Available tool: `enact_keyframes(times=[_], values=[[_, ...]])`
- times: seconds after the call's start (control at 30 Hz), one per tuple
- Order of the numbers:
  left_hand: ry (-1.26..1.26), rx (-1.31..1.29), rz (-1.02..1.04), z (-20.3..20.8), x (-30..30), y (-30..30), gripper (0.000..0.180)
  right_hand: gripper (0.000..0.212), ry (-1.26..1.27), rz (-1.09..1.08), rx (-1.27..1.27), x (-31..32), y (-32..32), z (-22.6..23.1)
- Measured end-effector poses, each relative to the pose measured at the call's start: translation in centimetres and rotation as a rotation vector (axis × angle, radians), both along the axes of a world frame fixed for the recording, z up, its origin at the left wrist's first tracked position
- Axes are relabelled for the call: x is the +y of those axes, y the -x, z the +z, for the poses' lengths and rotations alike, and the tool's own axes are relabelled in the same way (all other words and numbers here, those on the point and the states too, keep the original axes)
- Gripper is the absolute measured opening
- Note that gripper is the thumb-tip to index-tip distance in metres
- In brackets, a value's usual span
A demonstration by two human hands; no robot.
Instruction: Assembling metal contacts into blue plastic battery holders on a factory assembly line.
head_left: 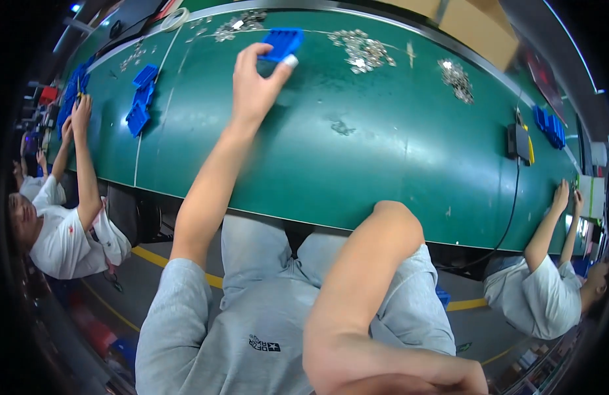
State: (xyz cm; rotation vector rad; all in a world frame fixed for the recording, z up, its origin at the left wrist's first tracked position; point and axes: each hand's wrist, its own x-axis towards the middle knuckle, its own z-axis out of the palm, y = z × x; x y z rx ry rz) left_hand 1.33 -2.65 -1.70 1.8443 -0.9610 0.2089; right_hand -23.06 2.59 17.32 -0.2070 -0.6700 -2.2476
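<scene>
My left hand [253, 89] reaches over the green table and grips a small blue plastic tray [282, 43] with ridged slots at its near edge. Its thumb, with a white covering on the tip, is on the right side and the fingers are on the left. The tray is tilted and slightly blurred. Small shiny metal pieces lie in a pile [242, 25] just beyond it, and another pile [362, 51] is to its right. My right arm is bent, its elbow at the table's near edge. My right hand [409, 368] is at the bottom edge, its fingers not showing.
More metal pieces [457, 80] lie at the far right. Joined blue trays [142, 100] stand at left, others [549, 126] at right near a black device [517, 141] with a cable. A tape roll [175, 20] sits at the back. Co-workers [74, 230] sit on both sides.
</scene>
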Motion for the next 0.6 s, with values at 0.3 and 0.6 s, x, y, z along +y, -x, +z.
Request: enact_keyframes(times=[0.3,0.6], values=[[0.210,0.095,0.079,-0.5,-0.2,-1.4,0.047,0.057,-0.141,-0.124,0.941,-3.3,-9.3,-5.5],[0.035,-0.194,-0.393,-0.6,-0.1,2.8,0.044,0.040,-0.066,1.812,1.260,-14.4,-10.2,-16.2]])
